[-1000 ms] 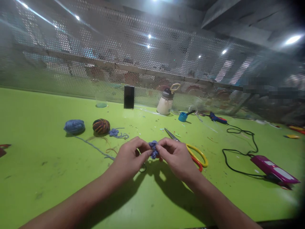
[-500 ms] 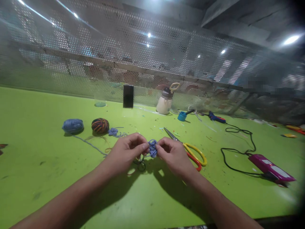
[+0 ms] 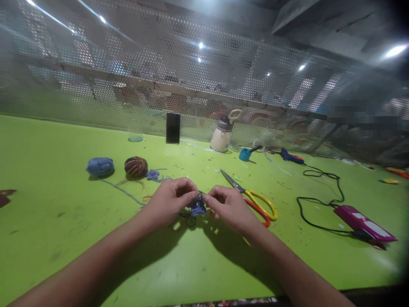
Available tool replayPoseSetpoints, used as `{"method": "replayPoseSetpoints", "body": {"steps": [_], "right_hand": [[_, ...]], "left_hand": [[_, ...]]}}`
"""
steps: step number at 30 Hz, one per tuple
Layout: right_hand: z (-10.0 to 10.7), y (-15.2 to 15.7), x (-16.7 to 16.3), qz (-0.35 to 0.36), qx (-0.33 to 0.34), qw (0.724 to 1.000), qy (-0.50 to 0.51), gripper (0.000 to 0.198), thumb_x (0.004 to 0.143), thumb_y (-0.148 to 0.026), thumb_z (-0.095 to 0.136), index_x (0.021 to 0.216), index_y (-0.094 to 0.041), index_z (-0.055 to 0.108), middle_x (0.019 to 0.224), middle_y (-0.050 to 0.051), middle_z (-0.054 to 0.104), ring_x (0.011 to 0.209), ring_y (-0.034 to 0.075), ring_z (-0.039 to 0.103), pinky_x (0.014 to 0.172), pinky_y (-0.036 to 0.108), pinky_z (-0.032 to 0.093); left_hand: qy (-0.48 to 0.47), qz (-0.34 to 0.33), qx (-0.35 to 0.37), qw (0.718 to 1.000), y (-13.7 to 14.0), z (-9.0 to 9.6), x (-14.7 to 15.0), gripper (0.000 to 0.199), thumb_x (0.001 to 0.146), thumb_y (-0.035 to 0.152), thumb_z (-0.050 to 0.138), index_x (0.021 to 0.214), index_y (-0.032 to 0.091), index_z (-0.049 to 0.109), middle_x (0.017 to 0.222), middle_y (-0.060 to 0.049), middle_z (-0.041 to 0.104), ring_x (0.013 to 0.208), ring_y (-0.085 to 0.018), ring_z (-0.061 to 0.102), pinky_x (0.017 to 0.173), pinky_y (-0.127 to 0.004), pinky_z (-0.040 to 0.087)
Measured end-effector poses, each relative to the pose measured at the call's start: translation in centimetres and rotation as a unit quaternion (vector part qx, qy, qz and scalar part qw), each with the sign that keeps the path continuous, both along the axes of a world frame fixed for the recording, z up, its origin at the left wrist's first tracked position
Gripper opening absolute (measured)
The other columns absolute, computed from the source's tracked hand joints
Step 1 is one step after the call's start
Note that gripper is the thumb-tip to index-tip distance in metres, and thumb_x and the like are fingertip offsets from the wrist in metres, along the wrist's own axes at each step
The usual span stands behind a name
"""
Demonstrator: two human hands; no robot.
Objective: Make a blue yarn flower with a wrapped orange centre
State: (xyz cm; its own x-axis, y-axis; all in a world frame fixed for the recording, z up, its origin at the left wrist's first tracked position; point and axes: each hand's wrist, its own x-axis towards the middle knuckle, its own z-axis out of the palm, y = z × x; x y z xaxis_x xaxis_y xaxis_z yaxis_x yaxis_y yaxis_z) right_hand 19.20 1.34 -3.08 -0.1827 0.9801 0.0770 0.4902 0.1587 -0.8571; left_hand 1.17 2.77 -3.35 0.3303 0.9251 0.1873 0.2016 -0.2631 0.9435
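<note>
A small blue crocheted piece (image 3: 198,209) hangs between my two hands, just above the green table. The thumb and forefinger of my left hand (image 3: 174,200) are pinched on its left upper side. My right hand (image 3: 227,205) pinches at its upper right, where a dark strand shows. Dark yarn (image 3: 191,221) loops below the piece. Behind my left hand lie a blue yarn ball (image 3: 100,166), its strand running toward that hand, a multicoloured yarn ball (image 3: 136,166) and another small blue crocheted piece (image 3: 153,174). Scissors (image 3: 244,191) with yellow and red handles lie beside my right hand.
On the green table (image 3: 64,204), a phone (image 3: 173,128) and a bottle (image 3: 221,135) stand at the back near a perforated screen (image 3: 153,64). A blue pot (image 3: 245,154), a glue gun (image 3: 291,156) and a magenta power strip (image 3: 364,223) with a black cord lie rightward.
The crocheted piece has tilted and dropped slightly between my fingers, and a dark strand now shows at its top. My right fingertips have moved slightly left.
</note>
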Motion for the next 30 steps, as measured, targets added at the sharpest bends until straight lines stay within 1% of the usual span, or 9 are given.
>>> {"method": "replayPoseSetpoints", "body": {"steps": [4,7,10,13,15,18,23,26,30], "right_hand": [[-0.2,0.2,0.4,0.026,0.051,0.998,0.035,0.009,0.083,-0.024,0.062,0.082,-0.015,0.065,0.065,0.001,0.060,0.057,0.014,0.053,0.053,0.027,0.042],[-0.1,0.1,0.6,0.082,0.100,0.990,0.060,0.020,0.082,-0.020,0.062,0.100,-0.016,0.069,0.078,0.004,0.063,0.068,0.015,0.057,0.061,0.029,0.046],[0.1,0.1,0.7,0.101,0.103,0.988,0.044,0.016,0.083,-0.017,0.061,0.093,-0.018,0.073,0.083,0.006,0.065,0.074,0.016,0.059,0.067,0.030,0.047],[0.1,0.3,0.8,0.111,0.038,0.990,0.073,0.016,0.085,-0.018,0.059,0.091,-0.017,0.074,0.075,0.003,0.063,0.063,0.014,0.055,0.059,0.028,0.045],[0.1,0.5,0.9,0.125,0.010,0.988,0.085,0.015,0.083,-0.017,0.061,0.092,-0.016,0.073,0.076,0.002,0.063,0.064,0.013,0.055,0.060,0.028,0.045],[-0.1,0.6,0.9,0.131,0.037,0.989,0.053,0.010,0.077,-0.011,0.064,0.081,-0.015,0.073,0.077,0.002,0.062,0.072,0.015,0.057,0.067,0.029,0.045],[-0.5,0.8,0.7,0.121,0.061,0.990,0.035,0.012,0.077,-0.006,0.065,0.070,-0.015,0.068,0.069,-0.001,0.056,0.066,0.013,0.053,0.063,0.027,0.042],[-0.4,1.0,0.8,0.110,0.091,0.990,-0.005,0.015,0.078,-0.004,0.064,0.069,-0.015,0.067,0.069,0.000,0.058,0.067,0.013,0.054,0.064,0.026,0.042],[-0.2,1.4,1.2,0.080,0.121,0.982,-0.119,0.013,0.082,-0.009,0.066,0.071,-0.015,0.067,0.072,0.001,0.062,0.070,0.013,0.055,0.067,0.026,0.042]], "left_hand": [[0.000,-0.029,-0.023,0.999,-0.1,0.1,-0.1,0.014,0.081,0.028,0.061,0.074,0.016,0.062,0.066,0.000,0.061,0.059,-0.013,0.054,0.058,-0.027,0.042],[-0.005,-0.035,-0.038,0.999,-0.1,0.2,-0.1,0.014,0.080,0.029,0.061,0.074,0.016,0.062,0.063,0.001,0.060,0.058,-0.013,0.054,0.058,-0.027,0.043],[-0.011,-0.044,-0.037,0.998,-0.2,0.2,-0.1,0.012,0.079,0.027,0.062,0.074,0.016,0.064,0.061,0.001,0.061,0.058,-0.013,0.055,0.058,-0.026,0.044],[-0.021,-0.055,-0.031,0.998,-0.2,0.2,-0.1,0.010,0.078,0.025,0.064,0.073,0.016,0.066,0.061,0.002,0.062,0.058,-0.012,0.055,0.058,-0.026,0.044],[-0.017,-0.055,-0.024,0.998,-0.1,0.1,-0.1,0.009,0.078,0.024,0.064,0.074,0.016,0.068,0.062,0.001,0.064,0.059,-0.013,0.056,0.059,-0.026,0.046],[0.004,-0.046,-0.008,0.999,-0.1,0.0,0.0,0.009,0.077,0.023,0.065,0.075,0.016,0.070,0.067,-0.001,0.068,0.063,-0.014,0.059,0.063,-0.028,0.048],[0.033,-0.022,0.023,0.999,-0.1,-0.1,0.0,0.009,0.075,0.021,0.065,0.075,0.017,0.074,0.073,-0.003,0.071,0.070,-0.017,0.063,0.069,-0.031,0.049],[0.025,-0.020,-0.005,0.999,0.0,-0.2,-0.2,0.016,0.073,0.023,0.065,0.084,0.016,0.075,0.070,-0.003,0.068,0.066,-0.017,0.060,0.065,-0.031,0.047],[0.015,-0.008,-0.039,0.999,0.4,-0.2,-0.5,0.026,0.069,0.022,0.066,0.092,0.015,0.075,0.059,0.001,0.057,0.054,-0.013,0.049,0.055,-0.029,0.037]]}}
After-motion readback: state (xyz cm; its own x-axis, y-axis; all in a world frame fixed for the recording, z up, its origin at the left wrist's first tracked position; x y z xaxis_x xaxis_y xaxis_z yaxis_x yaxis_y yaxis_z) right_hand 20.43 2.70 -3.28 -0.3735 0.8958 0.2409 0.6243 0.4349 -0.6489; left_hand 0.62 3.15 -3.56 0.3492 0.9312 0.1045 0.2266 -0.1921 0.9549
